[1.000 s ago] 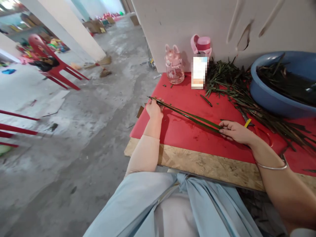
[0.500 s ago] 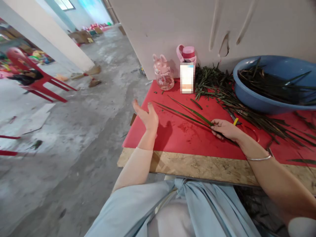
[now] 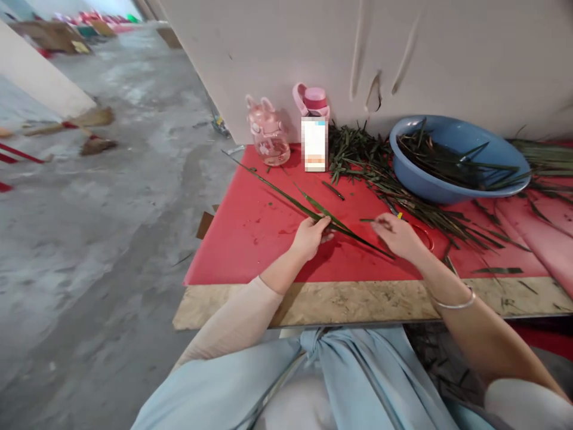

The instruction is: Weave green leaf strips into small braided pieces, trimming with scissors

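Left hand pinching two long green leaf strips partway along, over the red sheet. Strips slant from far left to near right — splayed at the far end. Right hand close by their near end, fingers curled; cannot tell whether it grips anything. Far right: blue basin, heaped leaves left of it.
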A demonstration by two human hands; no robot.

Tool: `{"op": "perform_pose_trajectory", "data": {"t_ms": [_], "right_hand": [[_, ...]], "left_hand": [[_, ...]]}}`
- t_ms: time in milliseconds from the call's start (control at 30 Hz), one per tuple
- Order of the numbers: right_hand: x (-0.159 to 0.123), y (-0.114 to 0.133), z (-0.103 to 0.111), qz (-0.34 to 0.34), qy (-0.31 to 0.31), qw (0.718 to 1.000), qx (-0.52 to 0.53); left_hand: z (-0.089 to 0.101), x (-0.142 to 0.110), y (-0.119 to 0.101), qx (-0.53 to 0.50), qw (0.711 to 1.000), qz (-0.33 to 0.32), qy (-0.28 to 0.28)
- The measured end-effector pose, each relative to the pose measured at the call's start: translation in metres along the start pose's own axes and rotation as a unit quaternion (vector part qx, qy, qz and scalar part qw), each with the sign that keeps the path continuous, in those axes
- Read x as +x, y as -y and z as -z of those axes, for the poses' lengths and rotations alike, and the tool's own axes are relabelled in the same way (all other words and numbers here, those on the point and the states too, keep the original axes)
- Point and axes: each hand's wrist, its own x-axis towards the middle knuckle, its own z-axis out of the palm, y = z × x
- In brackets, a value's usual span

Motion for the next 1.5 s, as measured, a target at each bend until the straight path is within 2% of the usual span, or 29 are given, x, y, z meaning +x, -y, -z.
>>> {"op": "perform_pose_trajectory", "data": {"t_ms": [67,100,167,233,267,333,433,567,633,767,933,1233,1367,1500], "right_hand": [[-0.010,-0.020,0.018,-0.100,0.057,0.993,-0.002],[-0.013,-0.028,0.026,-0.122,0.032,0.992,0.000],[-0.015,-0.036,0.038,-0.088,-0.074,0.993,-0.011],[-0.012,-0.033,0.045,-0.020,-0.156,0.987,-0.042],[-0.008,-0.028,0.046,0.005,-0.165,0.984,-0.066],[0.002,-0.015,0.046,0.038,-0.132,0.982,-0.127],[0.017,0.009,0.035,0.066,-0.037,0.979,-0.190],[0.025,0.036,0.000,0.091,0.103,0.985,-0.106],[0.025,0.042,-0.019,0.101,0.137,0.982,-0.078],[0.025,0.039,-0.041,0.072,0.110,0.991,-0.017],[0.024,0.027,-0.045,0.053,0.110,0.992,0.040],[0.020,0.021,-0.056,0.108,0.061,0.992,0.014],[0.016,0.025,-0.061,0.164,-0.001,0.986,-0.014],[0.013,0.029,-0.064,0.192,-0.044,0.980,-0.039]], "left_hand": [[0.004,0.000,0.001,-0.028,1.000,0.006,0.005],[0.005,0.000,0.002,-0.036,0.999,0.008,0.012],[0.005,-0.003,0.003,-0.046,0.999,0.010,0.026],[0.003,-0.005,0.003,-0.057,0.998,0.009,0.034],[0.003,-0.006,0.003,-0.061,0.997,0.006,0.036],[0.003,-0.006,0.004,-0.067,0.997,0.000,0.034],[0.004,-0.005,0.004,-0.053,0.998,-0.020,0.030],[0.005,-0.007,0.006,0.019,0.995,-0.076,0.056],[0.004,-0.010,0.006,0.042,0.992,-0.094,0.074],[0.001,-0.016,0.006,0.044,0.992,-0.097,0.067],[-0.003,-0.018,0.012,0.068,0.992,-0.093,0.058],[-0.004,-0.015,0.022,0.071,0.988,-0.130,0.031],[-0.005,-0.014,0.019,0.049,0.987,-0.152,0.030],[-0.006,-0.015,0.019,0.052,0.985,-0.165,0.022]]}}
